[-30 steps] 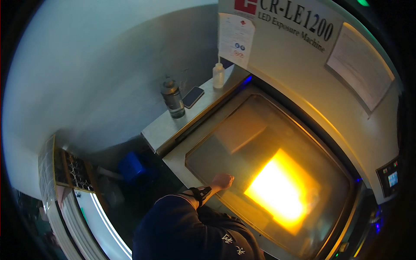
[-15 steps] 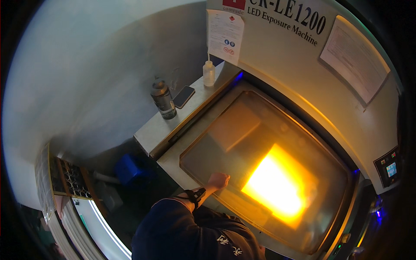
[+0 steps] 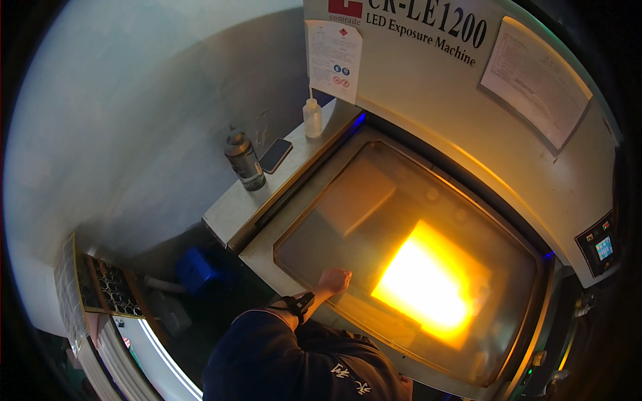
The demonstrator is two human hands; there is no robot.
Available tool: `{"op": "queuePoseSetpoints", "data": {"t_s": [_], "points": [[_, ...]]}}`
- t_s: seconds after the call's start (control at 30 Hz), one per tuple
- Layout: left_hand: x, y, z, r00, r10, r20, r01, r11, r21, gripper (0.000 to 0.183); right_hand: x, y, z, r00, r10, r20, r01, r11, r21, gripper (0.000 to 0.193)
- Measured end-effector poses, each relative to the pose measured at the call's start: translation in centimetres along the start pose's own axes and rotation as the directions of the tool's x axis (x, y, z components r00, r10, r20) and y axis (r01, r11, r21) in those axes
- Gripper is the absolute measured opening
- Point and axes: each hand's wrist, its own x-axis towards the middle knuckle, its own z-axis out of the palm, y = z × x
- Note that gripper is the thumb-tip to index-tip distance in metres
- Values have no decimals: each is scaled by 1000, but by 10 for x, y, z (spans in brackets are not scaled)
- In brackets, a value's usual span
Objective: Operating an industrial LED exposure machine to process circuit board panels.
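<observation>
My left hand [image 3: 334, 281] is closed in a fist over the near left part of the machine's glass bed [image 3: 314, 247]. Nothing sticks out of the fingers. A black band [image 3: 298, 305] wraps my left wrist. To the right of the fist, a bright yellow-white rectangle of light [image 3: 424, 281] glows in the bed, and a duller orange-brown rectangle [image 3: 354, 194] shows farther back. Of my right hand [image 3: 406, 384], only a small patch of skin appears at the lower edge, beside my dark clothing; its fingers are hidden.
A grey drink bottle [image 3: 245, 160], a phone [image 3: 275, 156] and a white squeeze bottle [image 3: 312, 119] stand or lie on the left ledge [image 3: 234, 210]. The machine's raised hood [image 3: 428, 87] bears taped papers. A control panel [image 3: 598, 247] sits far right; a blue bin [image 3: 197, 269] is lower left.
The view has shifted slightly, so the hood and ledge sit a little differently in the picture. My left fist stays at the same spot on the bed, and the light still glows.
</observation>
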Motion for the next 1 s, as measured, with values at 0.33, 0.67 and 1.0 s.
{"op": "queuePoseSetpoints", "data": {"t_s": [0.33,0.67,1.0], "points": [[12,11,8,999,17,-36,-18,1000,-11,16,-16,12,-6,1000,1,13,-2,995,104,17],[8,-7,16,972,169,-163,-154,983,101,17,-52,-75,6,982,110,151,-141,966,216,11],[10,-2,15,947,206,-245,-164,969,184,19,-54,-77,8,976,76,202,-119,971,208,10]]}}
